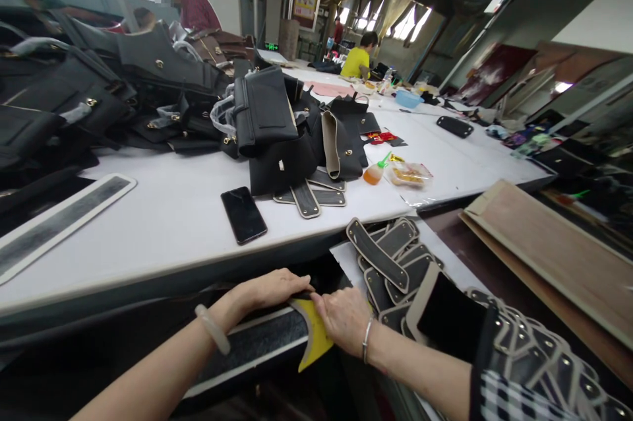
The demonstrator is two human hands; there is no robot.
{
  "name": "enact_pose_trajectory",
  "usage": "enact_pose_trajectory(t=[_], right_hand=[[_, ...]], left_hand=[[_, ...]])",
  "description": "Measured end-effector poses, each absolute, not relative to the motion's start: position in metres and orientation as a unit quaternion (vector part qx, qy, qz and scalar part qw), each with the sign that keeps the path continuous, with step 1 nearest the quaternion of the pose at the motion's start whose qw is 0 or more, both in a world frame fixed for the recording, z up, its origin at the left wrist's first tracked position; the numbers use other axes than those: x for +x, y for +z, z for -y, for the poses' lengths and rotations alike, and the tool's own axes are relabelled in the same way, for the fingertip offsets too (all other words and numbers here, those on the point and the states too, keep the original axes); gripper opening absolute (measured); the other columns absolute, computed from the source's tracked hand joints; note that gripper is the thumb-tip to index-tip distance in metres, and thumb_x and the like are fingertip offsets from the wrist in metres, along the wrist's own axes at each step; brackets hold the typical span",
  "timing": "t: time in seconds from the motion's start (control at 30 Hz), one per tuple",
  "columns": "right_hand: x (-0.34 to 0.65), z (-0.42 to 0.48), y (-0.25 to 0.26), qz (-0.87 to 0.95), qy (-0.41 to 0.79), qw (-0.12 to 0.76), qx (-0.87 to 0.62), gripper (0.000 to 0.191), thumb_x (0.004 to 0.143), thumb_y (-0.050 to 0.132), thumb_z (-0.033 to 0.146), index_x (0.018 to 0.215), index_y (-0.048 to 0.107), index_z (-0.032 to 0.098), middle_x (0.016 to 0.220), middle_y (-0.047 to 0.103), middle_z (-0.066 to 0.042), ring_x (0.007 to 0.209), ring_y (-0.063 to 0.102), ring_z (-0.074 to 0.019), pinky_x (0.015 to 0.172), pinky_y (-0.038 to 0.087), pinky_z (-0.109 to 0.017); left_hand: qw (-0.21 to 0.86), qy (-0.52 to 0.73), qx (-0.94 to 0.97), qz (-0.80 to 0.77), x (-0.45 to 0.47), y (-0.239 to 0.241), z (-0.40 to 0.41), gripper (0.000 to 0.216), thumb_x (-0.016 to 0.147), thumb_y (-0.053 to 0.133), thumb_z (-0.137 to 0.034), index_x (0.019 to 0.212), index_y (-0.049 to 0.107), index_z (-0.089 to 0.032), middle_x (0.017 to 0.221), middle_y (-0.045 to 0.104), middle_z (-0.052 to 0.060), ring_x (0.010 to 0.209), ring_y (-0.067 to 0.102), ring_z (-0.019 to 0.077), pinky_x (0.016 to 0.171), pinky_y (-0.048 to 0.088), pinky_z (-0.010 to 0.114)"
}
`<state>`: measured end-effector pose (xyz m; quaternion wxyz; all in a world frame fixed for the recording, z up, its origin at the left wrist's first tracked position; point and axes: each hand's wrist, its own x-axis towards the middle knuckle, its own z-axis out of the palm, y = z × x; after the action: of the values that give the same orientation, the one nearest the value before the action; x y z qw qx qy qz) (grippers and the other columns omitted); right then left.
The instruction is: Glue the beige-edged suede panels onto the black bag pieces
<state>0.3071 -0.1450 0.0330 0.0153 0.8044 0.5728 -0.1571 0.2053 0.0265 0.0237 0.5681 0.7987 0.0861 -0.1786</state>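
Observation:
Low in front of me is a black leather bag piece (267,340) with a pale-edged long panel and a curved yellow part (316,336) at its right end. My left hand (270,292) is closed over its upper edge, with the fingertips bent down out of sight. Against it, my right hand (345,319) is closed in a pinch on the edge beside the yellow part. The two hands nearly meet. The lower part of the bag piece is lost in shadow.
Several black straps with pale edges (378,256) are heaped to the right. Across the white table (173,210) lie a phone (243,214), black handbags (267,111), a glue bottle (374,172) and a long panel (64,220). Cardboard (554,243) stands right. Other people sit farther back.

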Motion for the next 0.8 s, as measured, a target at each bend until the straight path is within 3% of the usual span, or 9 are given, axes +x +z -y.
enact_pose_trajectory(t=[0.1,0.23,0.33,0.4,0.47,0.53,0.6,0.7,0.8], right_hand=[[0.305,0.156,0.03,-0.543,-0.2,-0.043,0.815,0.062,0.099,0.02,0.043,0.069,0.066,0.014,0.071,0.07,-0.019,0.065,0.066,-0.0259,0.059,0.035,-0.034],[0.313,0.179,0.022,-0.46,-0.311,-0.142,0.819,0.075,0.095,0.002,0.059,0.054,0.049,0.018,0.046,0.048,-0.004,0.045,0.049,-0.0146,0.049,0.031,-0.028],[0.319,0.191,0.015,-0.321,-0.443,-0.298,0.782,0.081,0.088,-0.014,0.065,0.08,0.053,0.019,0.049,0.03,0.006,0.038,0.027,-0.0096,0.039,0.026,-0.023],[0.319,0.191,0.009,-0.186,-0.546,-0.462,0.674,0.076,0.085,0.003,0.077,0.104,0.051,0.021,0.057,0.032,0.008,0.042,0.023,-0.0076,0.04,0.025,-0.02],[0.314,0.184,0.002,-0.097,-0.585,-0.559,0.58,0.074,0.076,0.034,0.086,0.114,0.049,0.024,0.062,0.036,0.009,0.044,0.024,-0.0058,0.042,0.024,-0.018],[0.306,0.174,-0.005,-0.09,-0.564,-0.569,0.592,0.071,0.071,0.054,0.08,0.111,0.053,0.022,0.061,0.036,0.009,0.043,0.024,-0.0046,0.04,0.023,-0.018],[0.299,0.164,-0.011,-0.101,-0.527,-0.563,0.628,0.061,0.074,0.061,0.071,0.104,0.059,0.018,0.059,0.039,0.008,0.042,0.029,-0.0052,0.04,0.029,-0.02],[0.294,0.155,-0.017,-0.143,-0.489,-0.566,0.648,0.05,0.08,0.062,0.062,0.099,0.066,0.016,0.073,0.059,-0.001,0.064,0.055,-0.013,0.067,0.048,-0.026],[0.299,0.151,-0.016,-0.199,-0.467,-0.556,0.658,0.048,0.08,0.065,0.059,0.102,0.068,0.016,0.099,0.068,-0.008,0.097,0.06,-0.0241,0.095,0.043,-0.035]], left_hand=[[0.576,-0.183,0.792,-0.086,0.208,0.02,-0.025,0.05,0.087,0.044,-0.055,0.078,0.072,-0.014,0.069,0.064,0.002,0.065,0.054,0.019,0.062,0.041,0.028],[0.582,-0.178,0.789,-0.085,0.204,0.018,-0.024,0.047,0.087,0.045,-0.054,0.081,0.073,-0.016,0.071,0.064,0.001,0.067,0.053,0.018,0.063,0.04,0.026],[0.574,-0.18,0.794,-0.089,0.203,0.019,-0.024,0.044,0.087,0.046,-0.05,0.092,0.074,-0.018,0.079,0.068,0.001,0.073,0.055,0.0186,0.066,0.041,0.025],[0.562,-0.183,0.801,-0.092,0.204,0.02,-0.023,0.04,0.086,0.047,-0.048,0.097,0.073,-0.02,0.081,0.069,0.0,0.075,0.056,0.0184,0.066,0.042,0.024],[0.545,-0.187,0.811,-0.099,0.205,0.023,-0.022,0.038,0.086,0.046,-0.046,0.093,0.074,-0.02,0.078,0.068,0.0,0.072,0.056,0.018,0.063,0.04,0.024],[0.529,-0.189,0.82,-0.106,0.206,0.025,-0.021,0.038,0.086,0.045,-0.044,0.09,0.074,-0.019,0.076,0.067,0.0,0.069,0.055,0.0178,0.06,0.038,0.024],[0.518,-0.192,0.826,-0.11,0.205,0.026,-0.02,0.038,0.086,0.044,-0.043,0.089,0.075,-0.02,0.076,0.068,0.001,0.069,0.056,0.0178,0.058,0.037,0.024],[0.507,-0.197,0.831,-0.115,0.206,0.026,-0.02,0.04,0.087,0.044,-0.045,0.09,0.075,-0.02,0.076,0.069,0.002,0.068,0.057,0.0178,0.056,0.037,0.024],[0.495,-0.196,0.837,-0.127,0.209,0.025,-0.021,0.043,0.086,0.045,-0.052,0.091,0.076,-0.022,0.076,0.07,0.003,0.067,0.06,0.0188,0.055,0.037,0.025]])
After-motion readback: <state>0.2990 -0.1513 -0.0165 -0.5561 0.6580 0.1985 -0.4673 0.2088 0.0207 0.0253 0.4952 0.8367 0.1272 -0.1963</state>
